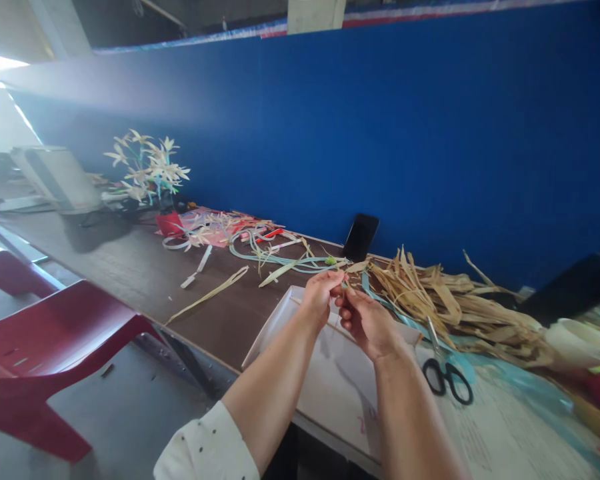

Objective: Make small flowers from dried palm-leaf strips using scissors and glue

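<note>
Above a shallow white box (330, 373) my left hand (322, 293) and my right hand (367, 320) meet, both with fingers pinched together. Between the fingertips runs a thin tan strip, mostly hidden by the fingers; both hands seem to hold it. Just right of the hands lies a large bundle of dry tan leaf strips (445, 300). Scissors with black handles (447, 381) rest beside my right forearm, on printed paper. A coil of pale blue cord (250, 250) lies beyond and left of the hands.
A dark phone (361, 237) leans on the blue partition (405, 133). Left on the table (130, 267) stand white artificial flowers (155, 167) and a white device (57, 179). A red chair (75, 327) is at the left; a white cup (583, 343) at the right.
</note>
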The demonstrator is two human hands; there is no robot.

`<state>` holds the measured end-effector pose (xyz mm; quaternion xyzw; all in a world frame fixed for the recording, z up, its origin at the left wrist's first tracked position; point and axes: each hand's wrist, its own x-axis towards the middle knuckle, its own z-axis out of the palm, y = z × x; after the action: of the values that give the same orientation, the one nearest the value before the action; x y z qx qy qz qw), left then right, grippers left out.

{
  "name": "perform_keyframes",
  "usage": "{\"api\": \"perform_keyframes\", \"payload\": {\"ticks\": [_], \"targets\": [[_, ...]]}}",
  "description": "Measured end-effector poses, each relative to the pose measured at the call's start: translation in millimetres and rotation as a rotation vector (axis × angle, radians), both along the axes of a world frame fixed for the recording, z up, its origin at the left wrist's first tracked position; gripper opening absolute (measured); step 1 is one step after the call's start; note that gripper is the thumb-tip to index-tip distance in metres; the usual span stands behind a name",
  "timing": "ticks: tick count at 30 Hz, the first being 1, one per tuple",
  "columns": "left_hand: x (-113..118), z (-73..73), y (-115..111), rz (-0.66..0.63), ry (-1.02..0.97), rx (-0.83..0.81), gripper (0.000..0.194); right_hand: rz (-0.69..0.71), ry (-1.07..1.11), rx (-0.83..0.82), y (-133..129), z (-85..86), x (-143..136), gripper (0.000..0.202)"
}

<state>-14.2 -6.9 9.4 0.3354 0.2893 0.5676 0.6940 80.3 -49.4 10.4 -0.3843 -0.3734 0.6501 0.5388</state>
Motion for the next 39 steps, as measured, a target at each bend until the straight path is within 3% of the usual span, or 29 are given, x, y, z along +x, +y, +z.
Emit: {"api": "perform_keyframes", "payload": {"ticks": [9,15,39], "targets": [[1.5,0.2,0.7,0.040,0.018,0.054,0.030,-0.077,-0.240,0.042,2.9,-3.6,2.0,0.025],[5.4,-5.3,3.2,0.137,0.075,0.078,0.026,-0.059,-0.354,0.120,6.4,-12.2,3.2,0.024],[4.6,-1.1,0.4,0.156,0.128,0.055,0.021,-0.040,-0.358,0.069,3.6,-9.0,-1.7,0.025]]}}
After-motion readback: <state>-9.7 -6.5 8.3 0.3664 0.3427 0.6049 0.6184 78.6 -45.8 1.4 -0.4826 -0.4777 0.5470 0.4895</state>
